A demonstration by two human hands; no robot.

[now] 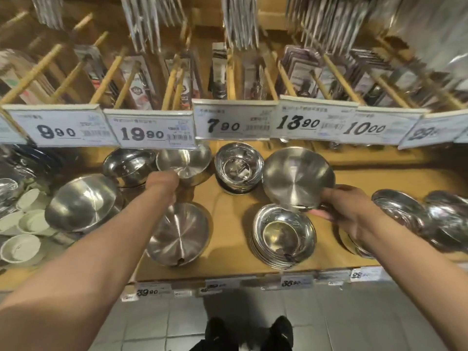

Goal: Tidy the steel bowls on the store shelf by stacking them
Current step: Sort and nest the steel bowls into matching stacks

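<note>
Two low stacks already sit at the shelf's front edge: a brushed steel bowl stack on the left and a polished steel dish stack to its right. Just behind that, the right hand grips the rim of a tilted brushed steel bowl, lifted off the wooden shelf board. Further back, the left hand is closed on a tilted brushed bowl. Behind sit a shiny nested bowl stack and more loose bowls; I judge the work roughly half done.

Bare shelf strip open between bowl stacks at centre, price tags overhanging the back row, white ramekins crowding left, plates crowding right
</note>
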